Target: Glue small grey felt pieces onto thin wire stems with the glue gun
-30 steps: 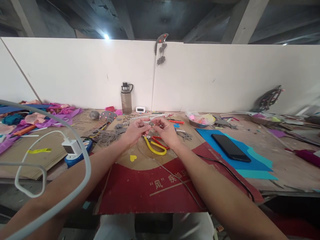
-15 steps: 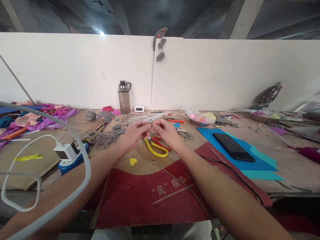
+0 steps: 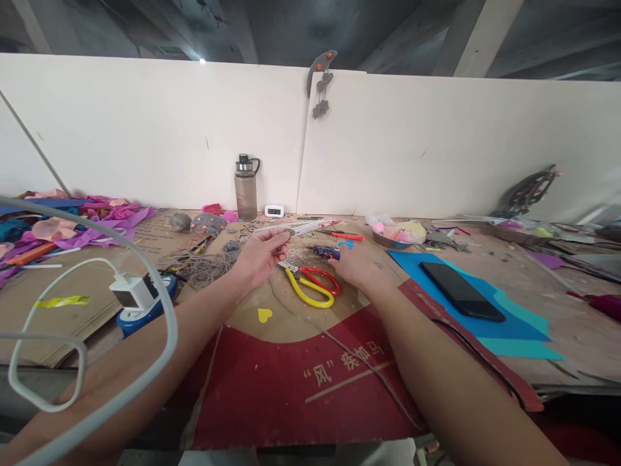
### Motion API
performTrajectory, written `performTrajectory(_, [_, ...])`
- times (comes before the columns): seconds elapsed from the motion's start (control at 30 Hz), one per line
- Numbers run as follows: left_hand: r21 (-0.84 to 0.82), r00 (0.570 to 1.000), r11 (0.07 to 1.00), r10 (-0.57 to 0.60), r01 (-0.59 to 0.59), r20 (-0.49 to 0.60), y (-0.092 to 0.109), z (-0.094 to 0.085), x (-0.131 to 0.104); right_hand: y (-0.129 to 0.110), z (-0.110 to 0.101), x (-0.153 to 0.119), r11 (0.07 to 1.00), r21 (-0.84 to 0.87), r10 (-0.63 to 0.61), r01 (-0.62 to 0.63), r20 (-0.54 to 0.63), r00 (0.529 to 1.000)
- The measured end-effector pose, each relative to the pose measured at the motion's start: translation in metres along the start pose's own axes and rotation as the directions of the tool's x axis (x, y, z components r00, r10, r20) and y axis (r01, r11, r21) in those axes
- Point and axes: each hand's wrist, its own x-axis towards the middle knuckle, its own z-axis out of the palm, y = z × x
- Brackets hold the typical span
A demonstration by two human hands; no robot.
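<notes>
My left hand point(image 3: 259, 255) holds a small grey piece point(image 3: 291, 232) pinched between thumb and fingertips, above the cardboard. Over to the right, my right hand point(image 3: 359, 264) is closed around the back end of a dark blue tool point(image 3: 324, 251) with a narrow tip pointing left; the hand hides its rear, so its exact kind does not show. Between the hands lie scissors point(image 3: 310, 296) with one yellow and one red handle loop, their blades toward my left hand. A yellow paper heart point(image 3: 264, 315) lies on the cardboard nearer to me.
Tangled grey yarn point(image 3: 204, 268) and a white charger on a blue socket point(image 3: 130, 301) lie left. A bottle point(image 3: 246, 191) and a small white clock point(image 3: 274, 211) stand behind. A phone point(image 3: 460, 291) rests on blue sheets at right. A white cable point(image 3: 167, 310) loops across the left foreground.
My hands were together at the small grey piece. My right hand has let go of it and moved right to the dark blue tool; my left hand keeps the piece.
</notes>
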Motion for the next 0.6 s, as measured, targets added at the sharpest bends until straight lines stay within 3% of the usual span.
performTrajectory(0.1, [-0.007,1.0,1.0,0.003,-0.003,0.001,0.001,0.0,0.0,-0.01,0.005,-0.001,0.971,-0.179,0.146,-0.156,-0.065,0.987])
performTrajectory(0.17, [-0.025,1.0,1.0,-0.005,0.005,-0.001,0.002,-0.001,0.0,-0.025,0.004,-0.001,0.975,-0.169,0.134,-0.148,-0.089,0.987])
performTrajectory(0.27, [-0.045,1.0,0.999,-0.026,0.025,-0.012,0.003,-0.002,0.0,-0.051,0.001,-0.005,0.984,0.169,0.07,-0.065,-0.027,0.997])
performTrajectory(0.33, [-0.037,0.999,0.999,-0.037,0.036,-0.031,0.002,-0.002,-0.001,-0.067,0.001,-0.01,0.89,0.449,0.056,-0.075,0.057,0.997])
performTrajectory(0.4, [-0.01,0.999,1.0,-0.026,0.026,-0.04,0.0,-0.002,-0.001,-0.079,0.003,-0.015,0.782,0.616,0.025,-0.09,0.113,0.993])
performTrajectory(0.47, [0.044,1.0,0.999,0.003,-0.002,-0.025,-0.003,-0.002,-0.001,-0.086,0.005,-0.018,0.734,0.676,-0.015,-0.061,0.106,0.994])
performTrajectory(0.6, [0.162,0.999,0.986,0.034,-0.037,0.024,-0.013,-0.002,-0.001,-0.087,0.009,-0.021,0.765,0.643,-0.077,0.035,0.038,0.996])
